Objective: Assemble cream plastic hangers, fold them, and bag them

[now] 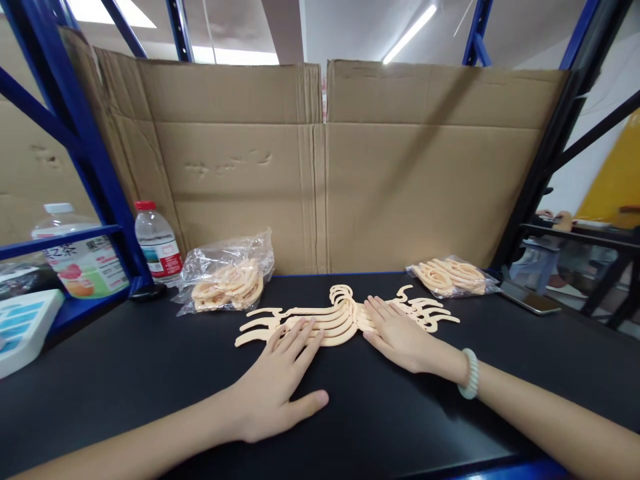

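Head view, looking forward and down: a dark worktop (150, 373) backed by upright cardboard sheets (320, 167).

At the middle of the worktop lies a fanned stack of flat, peach-coloured plastic hangers (345, 317), overlapped like a spread deck. Their long axis runs left to right across the worktop, parallel to its front edge. The hooks bunch at the centre and curl away from the person, toward the cardboard; the arm tips splay out to either side.

The left hand (280, 383) rests palm down, fingers spread flat on the left half of the stack; its grip is apart, clamped on nothing. The right hand (397, 333), with a pale bead bracelet (470, 373) at the wrist, lies flat on the right half, fingers likewise apart.

Judging by the layout, the hangers are out of a bag and gathered, but not squared up: the fan is loose and uneven. A clear bag (227, 273) of the same hangers lies at left behind the stack, another bag (453, 277) at right, both full.

A water bottle (157, 243) stands far left; a phone (533, 300) lies far right.
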A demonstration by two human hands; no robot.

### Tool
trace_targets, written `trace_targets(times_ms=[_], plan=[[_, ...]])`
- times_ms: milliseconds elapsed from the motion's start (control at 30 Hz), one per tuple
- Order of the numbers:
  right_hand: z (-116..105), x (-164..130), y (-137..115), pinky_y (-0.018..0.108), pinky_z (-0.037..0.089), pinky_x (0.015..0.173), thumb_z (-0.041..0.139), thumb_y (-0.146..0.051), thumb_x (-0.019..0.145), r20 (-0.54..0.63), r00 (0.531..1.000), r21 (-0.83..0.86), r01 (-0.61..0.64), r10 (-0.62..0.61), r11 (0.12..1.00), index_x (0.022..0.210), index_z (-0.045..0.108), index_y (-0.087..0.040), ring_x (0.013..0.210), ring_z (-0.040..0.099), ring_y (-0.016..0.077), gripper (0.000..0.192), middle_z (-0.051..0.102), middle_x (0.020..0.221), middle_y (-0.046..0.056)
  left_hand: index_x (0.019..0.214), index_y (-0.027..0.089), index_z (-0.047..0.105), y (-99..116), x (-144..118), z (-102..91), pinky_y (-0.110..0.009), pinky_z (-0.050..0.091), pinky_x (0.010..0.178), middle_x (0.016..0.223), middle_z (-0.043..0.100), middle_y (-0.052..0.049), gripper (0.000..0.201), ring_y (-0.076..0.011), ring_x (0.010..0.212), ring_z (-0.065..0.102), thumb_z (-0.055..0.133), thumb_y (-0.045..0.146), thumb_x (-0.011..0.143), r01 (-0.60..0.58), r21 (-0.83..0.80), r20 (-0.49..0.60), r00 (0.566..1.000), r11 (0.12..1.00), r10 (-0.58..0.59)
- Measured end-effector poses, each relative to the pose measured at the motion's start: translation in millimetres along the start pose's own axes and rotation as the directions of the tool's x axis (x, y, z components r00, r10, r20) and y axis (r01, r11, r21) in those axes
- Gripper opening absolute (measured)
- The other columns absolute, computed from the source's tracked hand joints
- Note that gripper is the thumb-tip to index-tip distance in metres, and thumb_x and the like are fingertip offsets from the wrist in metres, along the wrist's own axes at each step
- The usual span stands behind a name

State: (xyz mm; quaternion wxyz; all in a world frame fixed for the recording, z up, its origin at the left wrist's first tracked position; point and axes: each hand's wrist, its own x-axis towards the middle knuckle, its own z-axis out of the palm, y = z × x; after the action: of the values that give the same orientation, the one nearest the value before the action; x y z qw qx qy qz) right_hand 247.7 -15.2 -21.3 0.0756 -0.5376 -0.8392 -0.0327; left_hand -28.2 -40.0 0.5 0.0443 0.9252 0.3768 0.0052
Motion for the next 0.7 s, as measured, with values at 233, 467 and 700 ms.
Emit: trace_targets(times_ms=[233,467,700], plan=[[11,27,19,0.044,0.023,0.114,0.023,-0.048,0.095,-0.035,0.999,-0.012,-0.026,0.026,1.000,0.144,0.030,0.003,0.140,0.025,0.0311,0.071,0.029,0.149,0.022,0.150,0.015,0.013,-15,30,-2.1,-0.057,0.007,0.113,0.155,0.008,-0.014,0.083,-0.0332,0.143,0.003,0.024,0.070,0.088,0.015,0.026,-0.009,1.000,1.000,-0.015],[17,55,27,0.043,0.023,0.114,0.024,-0.046,0.095,-0.058,0.998,-0.019,-0.032,0.031,0.999,0.142,0.032,0.005,0.139,0.026,0.0324,0.070,0.030,0.149,0.024,0.150,0.016,0.012,-34,46,-0.6,-0.056,0.005,0.113,0.155,0.007,-0.014,0.083,-0.0317,0.144,0.005,0.023,0.070,0.089,0.040,0.052,-0.034,0.999,0.998,-0.038],[20,62,29,0.044,0.025,0.113,0.025,-0.048,0.095,-0.082,0.996,-0.006,-0.038,0.037,0.999,0.141,0.034,0.004,0.139,0.027,0.0324,0.070,0.032,0.148,0.024,0.150,0.016,0.013,-44,49,-0.3,-0.056,0.007,0.113,0.155,0.009,-0.014,0.079,-0.0314,0.144,0.008,0.024,0.067,0.090,0.010,0.059,-0.058,0.998,0.998,-0.006]])
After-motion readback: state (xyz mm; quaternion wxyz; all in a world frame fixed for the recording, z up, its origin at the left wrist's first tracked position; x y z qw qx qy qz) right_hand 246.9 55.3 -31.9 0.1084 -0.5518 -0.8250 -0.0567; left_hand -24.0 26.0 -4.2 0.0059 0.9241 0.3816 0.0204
